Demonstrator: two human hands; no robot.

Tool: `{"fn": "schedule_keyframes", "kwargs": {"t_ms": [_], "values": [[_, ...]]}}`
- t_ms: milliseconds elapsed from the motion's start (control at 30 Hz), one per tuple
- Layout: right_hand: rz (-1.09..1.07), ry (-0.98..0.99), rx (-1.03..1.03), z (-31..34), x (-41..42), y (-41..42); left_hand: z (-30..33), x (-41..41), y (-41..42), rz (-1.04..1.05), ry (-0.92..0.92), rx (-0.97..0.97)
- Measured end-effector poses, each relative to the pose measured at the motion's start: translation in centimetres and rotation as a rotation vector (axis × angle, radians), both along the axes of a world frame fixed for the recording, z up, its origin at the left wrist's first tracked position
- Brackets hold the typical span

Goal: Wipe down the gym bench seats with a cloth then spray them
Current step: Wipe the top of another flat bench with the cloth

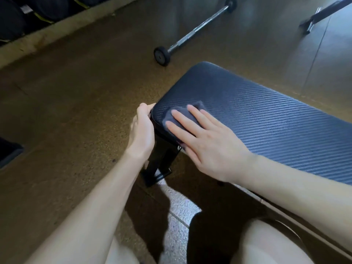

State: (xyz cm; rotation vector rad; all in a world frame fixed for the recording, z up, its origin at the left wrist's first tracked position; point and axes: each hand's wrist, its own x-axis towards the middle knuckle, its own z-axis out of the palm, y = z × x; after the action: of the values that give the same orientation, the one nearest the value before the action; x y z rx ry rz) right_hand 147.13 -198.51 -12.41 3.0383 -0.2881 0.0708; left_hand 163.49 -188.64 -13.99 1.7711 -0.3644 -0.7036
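A dark padded bench seat [257,115] with a ribbed weave runs from the middle of the view to the right edge. A grey cloth [190,115] lies flat on its near left corner. My right hand [205,141] presses down on the cloth with its fingers spread. My left hand [142,130] grips the bench's left end, fingers curled around the edge. The bench's black metal leg [160,162] shows below the seat. No spray bottle is in view.
A barbell [192,33] with small black end plates lies on the speckled brown floor beyond the bench. Another black metal frame [322,14] is at the top right. Dark weights line the top left. My knees are at the bottom.
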Motion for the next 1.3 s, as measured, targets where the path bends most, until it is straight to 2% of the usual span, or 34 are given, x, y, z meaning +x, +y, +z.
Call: {"fn": "schedule_keyframes", "kwargs": {"t_ms": [200,433,500,567,700,767,900,1033,1133,1167,1233,1300], "values": [[0.028,-0.063,-0.051,-0.4,6.5,1.2,0.7,1.2,0.6,-0.017,0.177,-0.059],[0.022,0.048,-0.031,-0.6,-6.1,0.7,0.2,-0.4,0.4,0.025,-0.007,0.001],[0.034,0.051,0.000,-0.5,-6.6,0.2,0.1,-0.8,-0.2,0.059,-0.080,0.053],[0.025,0.014,0.064,-0.3,-3.6,-0.3,0.0,-1.2,-0.6,0.085,-0.123,0.097],[-0.093,-0.093,0.126,-0.2,6.0,-2.4,-0.3,-1.4,-0.9,0.155,-0.055,0.031],[-0.136,-0.074,0.138,0.2,9.0,-3.4,-0.4,-1.7,-1.1,0.144,-0.093,0.067],[-0.122,-0.088,0.066,0.2,7.0,-7.9,-0.6,-2.4,-1.0,0.098,-0.201,0.122],[-0.431,-0.048,0.083,-0.2,1.9,-15.7,-0.8,-2.7,-1.5,0.083,-0.235,0.159],[-0.582,-0.067,0.072,-0.2,2.3,-13.6,-0.8,-3.1,-2.0,0.100,-0.251,0.144],[-0.561,-0.088,0.045,-0.3,2.9,-11.6,-0.7,-3.2,-2.0,0.113,-0.250,0.139],[-0.384,-0.140,0.002,-0.2,3.7,-6.5,-0.7,-3.2,-2.1,0.141,-0.245,0.128],[-0.215,-0.152,0.066,-0.6,3.8,-1.8,-0.7,-3.2,-2.1,0.169,-0.217,0.105]]}}
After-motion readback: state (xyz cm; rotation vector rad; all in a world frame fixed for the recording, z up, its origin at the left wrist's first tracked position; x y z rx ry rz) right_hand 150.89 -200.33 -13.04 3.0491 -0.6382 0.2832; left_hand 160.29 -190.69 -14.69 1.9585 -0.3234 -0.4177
